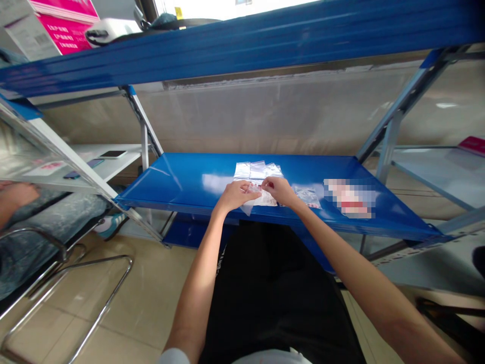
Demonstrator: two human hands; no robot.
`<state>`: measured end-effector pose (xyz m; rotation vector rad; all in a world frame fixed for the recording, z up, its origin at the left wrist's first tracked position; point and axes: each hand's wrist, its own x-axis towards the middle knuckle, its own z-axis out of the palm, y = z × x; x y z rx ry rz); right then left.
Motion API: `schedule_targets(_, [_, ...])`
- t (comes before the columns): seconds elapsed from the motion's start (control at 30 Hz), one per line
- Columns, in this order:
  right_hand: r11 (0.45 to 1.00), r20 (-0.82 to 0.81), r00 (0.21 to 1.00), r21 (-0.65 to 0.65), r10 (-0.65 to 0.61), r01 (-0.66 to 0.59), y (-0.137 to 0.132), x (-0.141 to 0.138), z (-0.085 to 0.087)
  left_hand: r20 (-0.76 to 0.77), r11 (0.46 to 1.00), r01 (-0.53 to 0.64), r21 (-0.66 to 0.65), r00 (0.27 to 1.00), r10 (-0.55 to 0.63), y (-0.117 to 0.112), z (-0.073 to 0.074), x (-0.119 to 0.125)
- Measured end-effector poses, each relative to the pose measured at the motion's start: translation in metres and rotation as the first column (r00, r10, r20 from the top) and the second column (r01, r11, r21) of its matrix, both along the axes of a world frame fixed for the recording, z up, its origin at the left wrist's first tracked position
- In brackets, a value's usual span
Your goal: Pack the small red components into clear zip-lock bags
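Observation:
My left hand point(237, 195) is closed on a small clear plastic bag point(248, 206) near the front edge of the blue shelf point(182, 182). Close beside it, my right hand point(279, 188) has its fingertips pinched together at the bag's upper right; anything between them is too small to make out. Beneath and behind both hands lie several flat clear bags point(257, 170), shiny with glare. Just right of my right hand lies another clear bag point(307, 196) with small reddish contents. A blurred-out packet point(350, 199) lies farther right.
A blue upper shelf point(242, 43) runs across above, bearing a pink-and-white box point(66, 33). At the left, a person's hand point(18, 196) is near a white shelf point(125, 161) with a phone-like device point(112, 153). A metal chair frame point(109, 298) stands on the floor.

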<state>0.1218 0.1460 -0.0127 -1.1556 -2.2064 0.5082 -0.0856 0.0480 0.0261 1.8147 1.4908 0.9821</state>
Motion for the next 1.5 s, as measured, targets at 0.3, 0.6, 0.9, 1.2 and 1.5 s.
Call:
schedule_targets(0.3, [0.945,-0.239,0.933,-0.125,0.267,-0.303,-0.031,0.000,0.056,0.022,0.999,0.045,0.003,0.999,-0.046,-0.002,0.003,0.005])
schedule_targets(0.6, [0.931,-0.249,0.931,-0.182,0.268,-0.317,-0.029,0.003,0.064,0.037,0.998,0.054,0.015,0.998,-0.055,0.001,0.004,0.007])
schedule_targets(0.9, [0.999,0.041,0.998,-0.023,0.036,-0.035,0.000,0.002,0.008,0.066,1.000,0.007,-0.027,0.998,-0.005,0.001,-0.001,0.000])
schedule_targets(1.2, [0.996,0.213,0.977,0.088,-0.020,0.002,0.000,-0.012,-0.010,0.008,0.997,-0.064,-0.047,0.998,0.064,0.005,-0.007,-0.005])
schedule_targets(1.5, [0.998,0.216,0.976,0.058,-0.032,0.019,-0.001,-0.014,-0.009,0.011,0.997,-0.060,-0.040,0.998,0.061,0.003,-0.005,-0.003])
